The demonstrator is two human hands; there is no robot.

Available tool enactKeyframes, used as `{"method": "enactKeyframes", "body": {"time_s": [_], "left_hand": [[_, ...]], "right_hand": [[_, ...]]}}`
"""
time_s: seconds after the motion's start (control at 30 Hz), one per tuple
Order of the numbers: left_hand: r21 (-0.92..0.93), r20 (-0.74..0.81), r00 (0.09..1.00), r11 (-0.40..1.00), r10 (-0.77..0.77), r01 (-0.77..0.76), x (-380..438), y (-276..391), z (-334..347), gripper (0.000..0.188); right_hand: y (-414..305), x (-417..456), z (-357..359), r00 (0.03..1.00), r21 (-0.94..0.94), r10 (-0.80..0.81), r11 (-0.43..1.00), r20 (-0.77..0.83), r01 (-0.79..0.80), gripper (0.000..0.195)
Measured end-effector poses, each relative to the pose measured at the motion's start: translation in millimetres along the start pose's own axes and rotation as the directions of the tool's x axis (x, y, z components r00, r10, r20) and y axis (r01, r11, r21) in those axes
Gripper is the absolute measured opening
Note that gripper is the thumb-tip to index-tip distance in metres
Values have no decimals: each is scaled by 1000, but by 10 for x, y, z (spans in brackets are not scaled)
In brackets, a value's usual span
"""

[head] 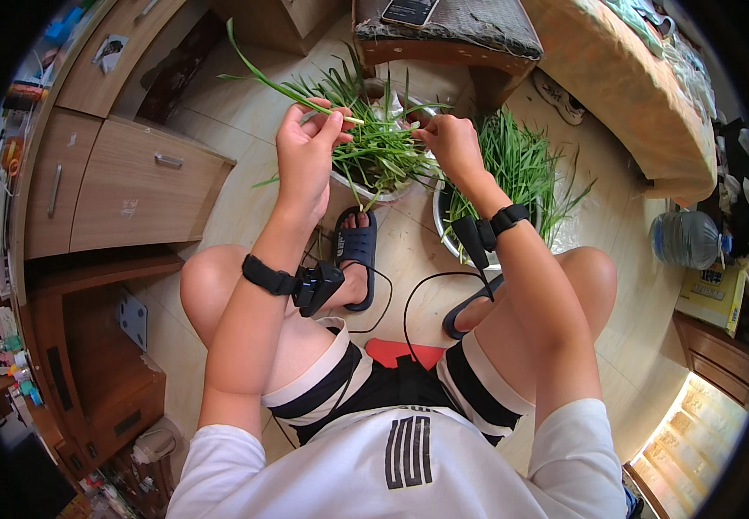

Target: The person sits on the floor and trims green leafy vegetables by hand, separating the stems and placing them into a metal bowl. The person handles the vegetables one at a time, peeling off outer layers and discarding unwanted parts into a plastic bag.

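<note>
My left hand (309, 146) holds a few long green stalks, which look like garlic chives (267, 79). Their pale cut ends point right and their leaves reach up to the left. Over the right side of a basin, my right hand (450, 144) has thumb and finger pinched together; whether a thin piece is between them is unclear. Below both hands, loose chives (374, 152) heap in that round basin (374, 193), with white plastic among them. Under my right forearm, a second basin (440, 220) carries a thicker bunch of chives (510, 152), partly hidden by the arm.
A worn stool (446, 48) stands ahead with a phone (410, 10) on it. Wooden drawers (147, 181) line the left. At right are a cloth-draped piece of furniture (640, 97), a shoe (557, 97) and a large water bottle (684, 240). A black cable (407, 305) hangs between my knees.
</note>
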State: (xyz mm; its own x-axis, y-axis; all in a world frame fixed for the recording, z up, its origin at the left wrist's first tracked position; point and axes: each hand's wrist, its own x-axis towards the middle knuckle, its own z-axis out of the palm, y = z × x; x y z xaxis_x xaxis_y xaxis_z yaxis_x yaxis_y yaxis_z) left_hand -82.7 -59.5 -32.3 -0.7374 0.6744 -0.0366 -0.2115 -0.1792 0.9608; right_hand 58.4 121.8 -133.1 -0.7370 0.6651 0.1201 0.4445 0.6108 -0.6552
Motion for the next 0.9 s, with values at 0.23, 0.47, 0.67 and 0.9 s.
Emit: {"method": "enactKeyframes", "body": {"time_s": [0.23, 0.47, 0.67, 0.9], "left_hand": [[78, 20, 1000, 997, -6, 5, -15, -89, 34, 13], [172, 35, 999, 985, -25, 18, -47, -176, 126, 14], [192, 0, 1000, 981, -16, 16, -56, -200, 157, 16], [93, -117, 987, 991, 107, -97, 49, -168, 72, 12]], "right_hand": [[-212, 84, -40, 994, 318, -102, 944, 38, 85, 29], [-763, -15, -191, 979, 633, -198, 765, 55, 119, 24], [-919, -104, -347, 971, 388, -224, 890, -81, 238, 14], [-678, -56, -303, 973, 282, -149, 940, -175, 194, 13]]}}
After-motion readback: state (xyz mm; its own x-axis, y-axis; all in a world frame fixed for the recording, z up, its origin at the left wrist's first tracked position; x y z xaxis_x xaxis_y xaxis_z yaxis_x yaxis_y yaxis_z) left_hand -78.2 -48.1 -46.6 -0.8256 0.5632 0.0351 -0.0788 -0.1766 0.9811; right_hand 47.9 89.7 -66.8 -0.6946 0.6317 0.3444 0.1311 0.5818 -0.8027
